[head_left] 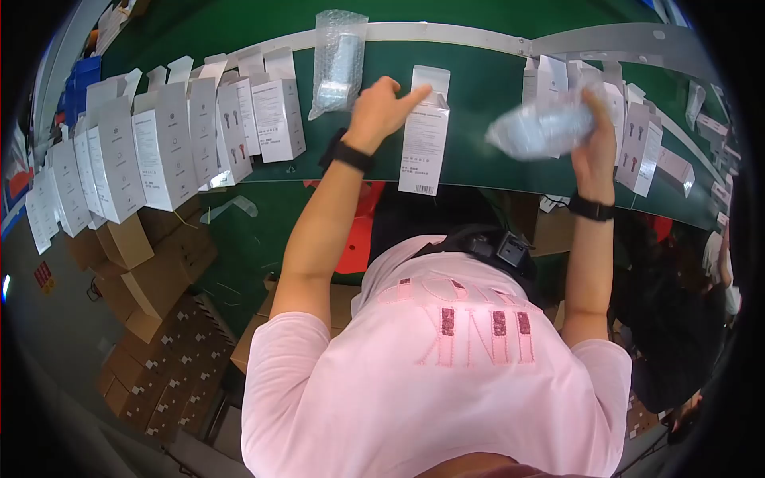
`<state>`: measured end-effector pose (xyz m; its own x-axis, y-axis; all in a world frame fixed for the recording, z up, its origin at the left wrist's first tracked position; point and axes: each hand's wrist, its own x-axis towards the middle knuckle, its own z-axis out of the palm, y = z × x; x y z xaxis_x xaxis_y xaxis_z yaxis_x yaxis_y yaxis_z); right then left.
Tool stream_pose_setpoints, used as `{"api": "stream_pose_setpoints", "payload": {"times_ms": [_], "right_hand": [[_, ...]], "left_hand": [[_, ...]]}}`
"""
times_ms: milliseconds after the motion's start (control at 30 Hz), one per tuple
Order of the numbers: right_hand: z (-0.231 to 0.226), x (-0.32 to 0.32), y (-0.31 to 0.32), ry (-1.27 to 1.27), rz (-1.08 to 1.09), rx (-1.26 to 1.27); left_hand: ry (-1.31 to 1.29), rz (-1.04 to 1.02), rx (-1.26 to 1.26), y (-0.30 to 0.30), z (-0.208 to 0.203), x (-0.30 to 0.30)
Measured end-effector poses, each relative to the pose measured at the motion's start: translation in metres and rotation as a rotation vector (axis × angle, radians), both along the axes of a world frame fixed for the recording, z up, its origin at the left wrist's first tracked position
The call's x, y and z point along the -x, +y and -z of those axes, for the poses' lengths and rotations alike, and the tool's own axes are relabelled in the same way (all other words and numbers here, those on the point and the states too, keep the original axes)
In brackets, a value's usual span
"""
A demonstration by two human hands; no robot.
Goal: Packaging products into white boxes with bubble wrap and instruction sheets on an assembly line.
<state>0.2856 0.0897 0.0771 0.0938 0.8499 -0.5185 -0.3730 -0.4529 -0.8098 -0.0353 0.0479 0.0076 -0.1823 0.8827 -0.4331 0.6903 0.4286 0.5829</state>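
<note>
A white printed carton [424, 147] stands in front of me near the table's edge, its top flap raised. My left hand [385, 111] is beside its upper left corner, a digit stretched to the top edge by the flap; the fingers are apart and hold nothing. Whether that digit touches the carton I cannot tell. To the right, my right hand [599, 135] grips a pale blue item in clear bubble wrap [542, 127], lifted above the table and slightly blurred. Another bubble-wrapped pale blue item [338, 68] lies on the table beyond my left hand.
Rows of open white cartons [163, 147] line the left of the green table [478, 76]. More cartons [640, 147] stand at the right. A pale metal rail [446, 32] crosses the back. Brown cardboard boxes [159, 271] are stacked below left. Another person [669, 311] is at far right.
</note>
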Motion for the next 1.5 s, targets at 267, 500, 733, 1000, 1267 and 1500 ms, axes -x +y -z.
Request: {"api": "stream_pose_setpoints", "payload": {"times_ms": [267, 500, 733, 1000, 1267, 1500], "right_hand": [[-0.020, 0.028, 0.050, -0.091, -0.350, -0.096], [-0.006, 0.095, -0.001, -0.221, -1.327, -0.425], [0.037, 0.083, -0.029, -0.018, -0.565, 0.384], [-0.009, 0.045, -0.024, -0.328, -0.616, 0.091], [-0.110, 0.058, 0.048, 0.246, -0.043, -0.677], [-0.102, 0.088, 0.022, 0.125, -0.631, -0.679]], "left_hand": [[-0.527, -0.032, -0.076, -0.039, 0.011, -0.025], [-0.939, -0.006, 0.081, -0.038, -0.025, -0.011], [-1.368, -0.406, 1.129, 0.008, -0.003, -0.001], [-1.265, -0.331, 1.085, -0.014, -0.018, 0.002], [-0.728, 0.191, 0.035, -0.021, -0.112, -0.041], [-0.542, -0.022, -0.590, -0.069, -0.119, -0.058]]}}
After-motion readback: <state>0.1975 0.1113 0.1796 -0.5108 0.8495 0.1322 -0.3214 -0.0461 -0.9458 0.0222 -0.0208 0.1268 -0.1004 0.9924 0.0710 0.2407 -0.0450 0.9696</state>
